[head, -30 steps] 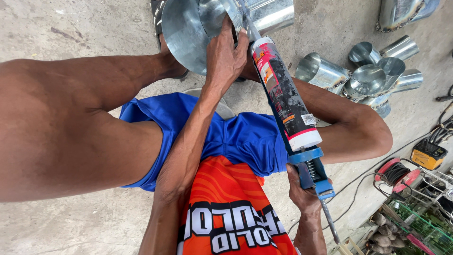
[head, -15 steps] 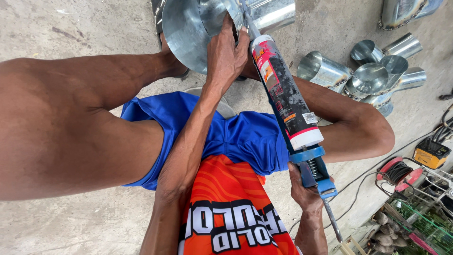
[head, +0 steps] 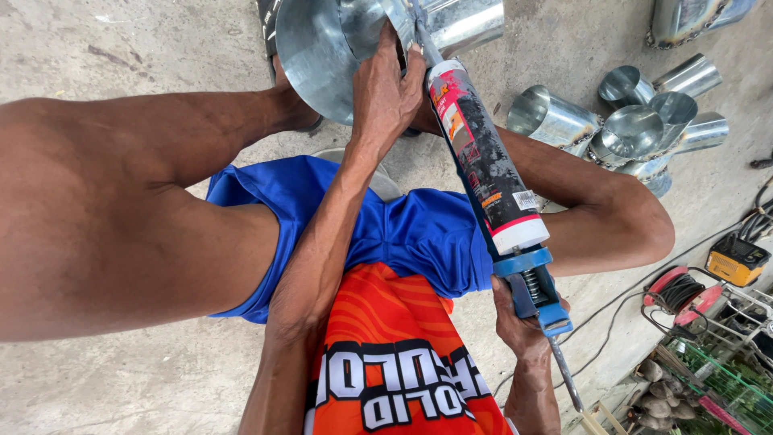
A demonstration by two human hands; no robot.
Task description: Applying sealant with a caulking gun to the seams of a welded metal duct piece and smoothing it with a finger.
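In the head view, the person sits over a concrete floor [head: 121, 48] with both knees spread, looking down between them. The left hand [head: 386, 93] reaches far forward along a straight, outstretched forearm, palm down, its fingers curled over the rim of a shiny sheet-metal duct fitting [head: 322, 56] that lies at the far edge of the scene, between the feet. The hand is closed around that rim, pressing it in place.

The right hand [head: 519, 326] sits near and to the right, wrist bent upward, fingers wrapped tight around the grip of a blue caulking gun [head: 535, 282]. The gun slants from near right up to the far middle. Its sealant cartridge [head: 483, 157], dark with a red and white label, points its nozzle at the fitting just beside the left hand's fingertips; whether the tip touches the metal is hidden by the hand.

Further right on the floor lies a cluster of similar galvanised pipe pieces [head: 636, 129]. At the right edge are a yellow box-shaped device [head: 737, 258] and a red cable reel [head: 676, 292].
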